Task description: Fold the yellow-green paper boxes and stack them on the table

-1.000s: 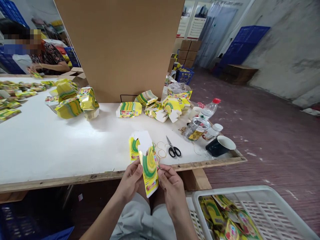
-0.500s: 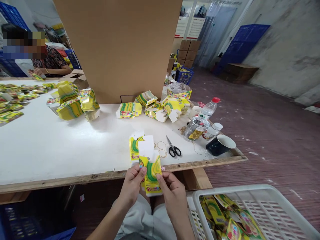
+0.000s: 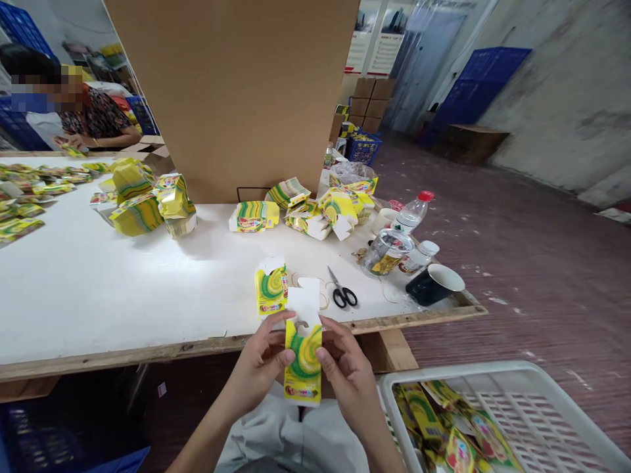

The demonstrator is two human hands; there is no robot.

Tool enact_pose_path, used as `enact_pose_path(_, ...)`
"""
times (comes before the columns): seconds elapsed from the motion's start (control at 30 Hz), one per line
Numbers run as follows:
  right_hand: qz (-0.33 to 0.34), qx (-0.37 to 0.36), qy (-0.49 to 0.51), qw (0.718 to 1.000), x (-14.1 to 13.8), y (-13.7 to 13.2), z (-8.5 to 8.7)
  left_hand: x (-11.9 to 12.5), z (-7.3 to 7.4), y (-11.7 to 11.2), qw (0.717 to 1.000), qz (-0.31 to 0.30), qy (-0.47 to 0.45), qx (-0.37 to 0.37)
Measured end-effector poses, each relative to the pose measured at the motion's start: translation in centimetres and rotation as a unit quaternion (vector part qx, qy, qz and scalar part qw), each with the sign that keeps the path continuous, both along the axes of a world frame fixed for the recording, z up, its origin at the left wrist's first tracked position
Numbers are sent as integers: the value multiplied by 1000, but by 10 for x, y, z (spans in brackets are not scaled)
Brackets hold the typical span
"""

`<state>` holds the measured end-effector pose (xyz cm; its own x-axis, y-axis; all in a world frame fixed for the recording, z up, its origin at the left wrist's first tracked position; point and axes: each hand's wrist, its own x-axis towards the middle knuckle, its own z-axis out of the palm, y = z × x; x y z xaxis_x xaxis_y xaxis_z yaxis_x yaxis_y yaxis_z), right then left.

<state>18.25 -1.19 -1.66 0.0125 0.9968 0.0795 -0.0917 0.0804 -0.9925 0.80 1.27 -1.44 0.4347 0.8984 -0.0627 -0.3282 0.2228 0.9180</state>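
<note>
Between my two hands, over my lap at the table's front edge, is a yellow and green printed carton with its white top flap standing up. My left hand grips its left side, thumb on the front edge. My right hand holds the right side the same way. Just beyond my left hand, a small stack of flat cartons of the same print lies on the table. Several rubber bands and black-handled scissors lie to the right of that stack.
Bundled cartons lie along a tall cardboard sheet. A clear jar, a bottle and a dark mug stand at the right. A white basket holds packets at lower right. Another person sits at far left.
The carton has moved slightly down and right and now faces me straighter. Both hands have shifted to grip its sides, and more of the stack behind shows.
</note>
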Motion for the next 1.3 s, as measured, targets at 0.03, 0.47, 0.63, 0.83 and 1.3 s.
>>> enact_pose_path(0.03, 15, 1, -4, 1000, 4, 0, 3, -1, 0, 0, 1000, -17, -11, -5)
enact_pose_path(0.47, 80, 17, -154, 985, 19, 3, 22, -6, -1, 0, 986, -120, -94, -72)
enact_pose_path(0.63, -21, 31, -154, 987, 18, 3, 14, -3, -7, 3, 992, -82, -78, -56)
enact_pose_path(0.83, -75, -13, -120, 990, 25, 5, 13, 4, -7, 0, 999, -19, 29, 20)
enact_pose_path(1.3, -13, -31, -276, 961, 9, 4, 21, 7, 7, -2, 998, -50, -29, -19)
